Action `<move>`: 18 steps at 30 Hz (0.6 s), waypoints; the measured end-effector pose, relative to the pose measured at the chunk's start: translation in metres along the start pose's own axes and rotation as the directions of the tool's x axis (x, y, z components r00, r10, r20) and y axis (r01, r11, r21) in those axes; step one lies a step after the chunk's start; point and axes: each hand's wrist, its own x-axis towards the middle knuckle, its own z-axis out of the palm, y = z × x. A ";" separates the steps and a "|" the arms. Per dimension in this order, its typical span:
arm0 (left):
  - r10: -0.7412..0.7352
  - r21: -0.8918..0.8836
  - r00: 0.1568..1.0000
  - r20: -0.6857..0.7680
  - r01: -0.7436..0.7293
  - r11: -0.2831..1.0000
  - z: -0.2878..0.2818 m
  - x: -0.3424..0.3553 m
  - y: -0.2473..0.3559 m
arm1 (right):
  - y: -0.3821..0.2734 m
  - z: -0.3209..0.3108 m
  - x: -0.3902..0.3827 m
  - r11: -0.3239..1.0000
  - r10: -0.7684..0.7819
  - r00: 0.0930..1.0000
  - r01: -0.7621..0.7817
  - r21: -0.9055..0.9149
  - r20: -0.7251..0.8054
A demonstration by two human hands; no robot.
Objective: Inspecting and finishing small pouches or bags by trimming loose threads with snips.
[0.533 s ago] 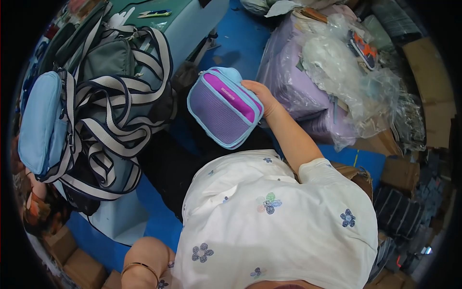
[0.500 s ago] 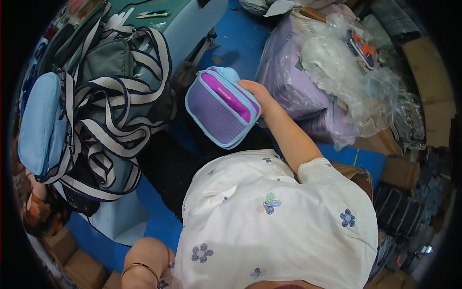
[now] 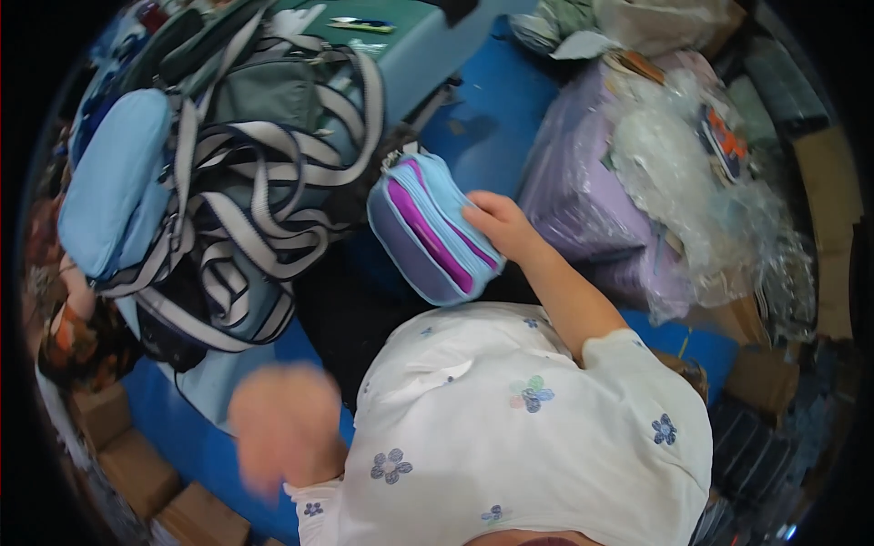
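Note:
My right hand (image 3: 501,223) grips the side of a small zip pouch (image 3: 428,232), thumb and fingers wrapped over its edge. The pouch is light blue with a purple mesh front, a bright magenta strip and light blue piping; it is tilted over my lap, with its upper zipped side facing up. My left arm is bent at the lower left; my left hand (image 3: 269,446) is smeared by motion, so its fingers cannot be made out.
A tangle of white-and-navy webbing straps (image 3: 273,237) covers green bags on the left, beside a light blue bag (image 3: 114,182). Thread snips (image 3: 361,25) lie on the green tabletop (image 3: 423,45). Plastic-wrapped lilac bundles (image 3: 569,155) stand at the right. Cardboard boxes (image 3: 137,473) sit at lower left.
The pouch has turned, bringing its zipped upper side into view, and sits slightly lower and to the right. My left arm has swung upward into a blur. The whole view has shifted.

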 end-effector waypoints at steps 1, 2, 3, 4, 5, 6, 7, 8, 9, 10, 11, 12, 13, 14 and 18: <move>-0.023 0.330 0.911 -0.411 0.172 0.928 0.003 0.021 -0.020 | -0.001 0.000 -0.008 0.998 -0.052 0.998 0.050 0.043 0.043; -0.061 0.407 0.639 -0.767 0.558 0.723 -0.005 0.028 -0.029 | -0.005 0.000 -0.017 0.990 -0.106 0.991 0.097 0.103 0.086; 0.070 0.570 0.661 -0.747 0.584 0.578 -0.030 0.030 -0.050 | -0.007 -0.004 -0.020 0.972 -0.233 0.956 0.234 0.016 0.176; 0.195 0.746 0.731 -0.654 0.581 0.325 -0.060 0.013 -0.064 | -0.010 -0.007 -0.019 0.926 -0.346 0.895 0.374 -0.049 0.280; 0.205 0.781 0.763 -0.614 0.549 0.298 -0.072 0.007 -0.072 | -0.013 -0.008 -0.020 0.933 -0.330 0.873 0.359 -0.015 0.360; 0.153 0.829 0.817 -0.556 0.559 0.026 -0.078 0.005 -0.072 | -0.018 -0.008 -0.022 0.941 -0.311 0.847 0.339 0.012 0.430; 0.064 0.847 0.845 -0.531 0.528 0.055 -0.083 0.009 -0.072 | -0.025 -0.007 -0.023 0.937 -0.318 0.823 0.349 0.023 0.471; -0.024 0.862 0.866 -0.500 0.500 0.087 -0.086 0.010 -0.071 | -0.028 -0.007 -0.025 0.938 -0.317 0.814 0.347 0.030 0.487; -0.126 0.797 0.840 -0.527 0.540 0.271 -0.091 0.006 -0.073 | -0.032 -0.008 -0.026 0.948 -0.282 0.797 0.318 0.027 0.534; -0.231 0.691 0.816 -0.531 0.574 0.439 -0.094 0.002 -0.074 | -0.034 -0.007 -0.026 0.958 -0.247 0.777 0.287 0.022 0.579; -0.259 0.696 0.816 -0.516 0.576 0.429 -0.096 -0.002 -0.071 | -0.035 -0.006 -0.027 0.969 -0.211 0.793 0.245 0.018 0.572; -0.263 0.697 0.817 -0.513 0.575 0.428 -0.093 0.004 -0.069 | -0.036 -0.008 -0.029 0.969 -0.214 0.795 0.247 0.019 0.568; -0.291 0.730 0.822 -0.490 0.569 0.378 -0.087 0.011 -0.065 | -0.037 -0.009 -0.030 0.970 -0.213 0.818 0.243 0.014 0.535; -0.322 0.761 0.823 -0.468 0.560 0.327 -0.085 0.015 -0.064 | -0.038 -0.009 -0.032 0.971 -0.211 0.840 0.238 0.010 0.500; -0.214 0.807 0.869 -0.447 0.495 0.322 -0.093 0.003 -0.070 | -0.045 -0.005 -0.029 0.969 -0.176 0.836 0.240 -0.058 0.519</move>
